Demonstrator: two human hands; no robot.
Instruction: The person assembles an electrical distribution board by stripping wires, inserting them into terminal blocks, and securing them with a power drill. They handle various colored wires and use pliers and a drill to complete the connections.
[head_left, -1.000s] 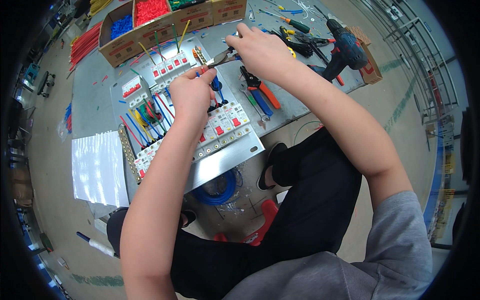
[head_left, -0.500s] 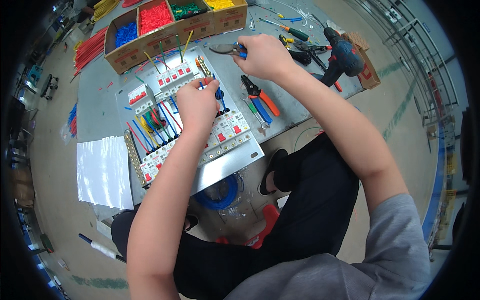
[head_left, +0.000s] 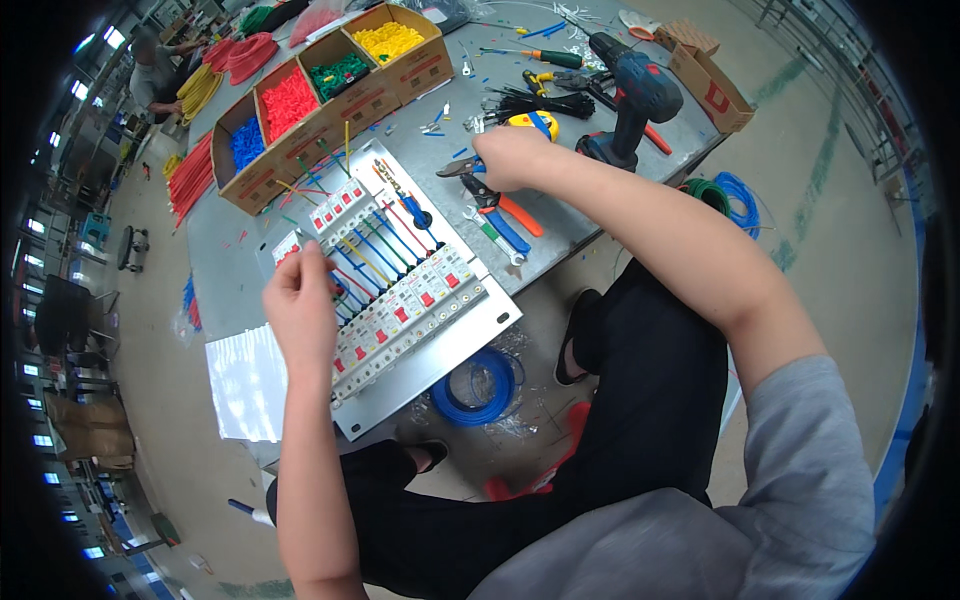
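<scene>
My right hand (head_left: 508, 162) is closed round diagonal cutting pliers (head_left: 458, 168), whose dark jaws point left above the table, past the panel's far right corner. My left hand (head_left: 305, 310) hovers over the left part of a metal mounting panel (head_left: 425, 355), fingertips pinched together near a small breaker (head_left: 287, 247); whatever they hold is hidden. A front row of breakers with red switches (head_left: 402, 314) spans the panel. Red, yellow, blue and green wires (head_left: 375, 250) run from it toward a second breaker row (head_left: 338, 205). Wire strippers (head_left: 510, 225) with orange and blue handles lie beside the panel.
Behind the panel stands a divided cardboard box (head_left: 340, 105) of coloured small parts. A cordless drill (head_left: 635, 100), black cable ties (head_left: 540, 103), a screwdriver (head_left: 560, 58) and a wrench (head_left: 490, 235) are on the right. Blue wire coil (head_left: 475, 408) lies below. Another person (head_left: 155, 75) is far left.
My left hand has moved left, away from the blue wires at the panel's right side. My right hand still holds the pliers, now lower beside the wire strippers. The view has shifted.
</scene>
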